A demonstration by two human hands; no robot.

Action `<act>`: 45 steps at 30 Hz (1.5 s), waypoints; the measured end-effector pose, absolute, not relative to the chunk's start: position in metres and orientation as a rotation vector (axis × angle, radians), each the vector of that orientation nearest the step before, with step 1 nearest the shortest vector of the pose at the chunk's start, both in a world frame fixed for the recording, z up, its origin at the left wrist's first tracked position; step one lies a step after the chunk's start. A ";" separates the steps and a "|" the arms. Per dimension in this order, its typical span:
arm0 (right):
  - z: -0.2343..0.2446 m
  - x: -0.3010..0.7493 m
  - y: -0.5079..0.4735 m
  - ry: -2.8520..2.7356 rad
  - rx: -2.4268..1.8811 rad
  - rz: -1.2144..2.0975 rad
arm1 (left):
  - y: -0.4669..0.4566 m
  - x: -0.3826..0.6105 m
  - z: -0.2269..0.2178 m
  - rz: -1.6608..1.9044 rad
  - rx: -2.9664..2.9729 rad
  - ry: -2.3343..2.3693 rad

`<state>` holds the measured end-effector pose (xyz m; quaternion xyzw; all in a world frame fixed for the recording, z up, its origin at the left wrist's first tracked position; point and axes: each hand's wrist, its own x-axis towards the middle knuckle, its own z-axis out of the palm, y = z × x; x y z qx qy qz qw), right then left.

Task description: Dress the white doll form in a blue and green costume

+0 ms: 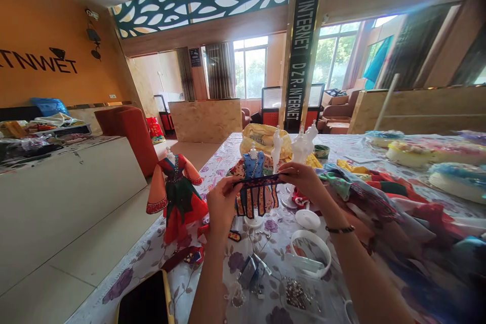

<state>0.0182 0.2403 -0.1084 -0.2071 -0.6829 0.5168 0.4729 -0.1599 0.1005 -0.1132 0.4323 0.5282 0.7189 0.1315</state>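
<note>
Our two hands are holding one dark band [261,180] stretched between them above the counter [182,279]: the left hand [221,201] is pinching one end and the right hand [301,178] the other, thumbs and fingers pressing together with only thin cloth between.

Nearest us, a phone [146,299] is lying to the left, some beads [294,293] are sitting between our arms, and a white ring [326,252] is resting just beyond them.

Farther out, the band is hanging in the air straight ahead of us. Its long axis is running left to right, across our line of sight, tilting slightly up toward the right hand. Dark-edged panels [261,202] are showing right below it; we are not managing to tell whether they are hanging from the band or belonging to what is behind.

Just past it, a blue dress [253,163] is standing, and everything is hinging on this: the band is crossing in front of it at about waist height, with the dress's middle lining up closer to the left hand. Whether they are touching is escaping us.

Off to the left a red dress [174,174] is standing; behind the blue one, white forms [300,148] and a yellow bag [250,135] are rising.
</note>
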 end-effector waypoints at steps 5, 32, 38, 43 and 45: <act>-0.116 0.009 0.247 -1.560 -0.478 1.310 | 0.103 -0.158 -0.116 2.199 1.157 1.543; -0.132 -0.033 0.232 -1.219 -0.407 1.490 | 0.133 -0.160 -0.127 2.265 0.888 1.362; -0.129 -0.033 0.231 -1.212 -0.413 1.498 | 0.135 -0.157 -0.126 2.268 0.861 1.332; -0.127 -0.032 0.231 -1.205 -0.429 1.489 | 0.140 -0.162 -0.125 2.246 0.895 1.305; -0.126 -0.032 0.231 -1.200 -0.439 1.487 | 0.142 -0.165 -0.125 2.242 0.902 1.302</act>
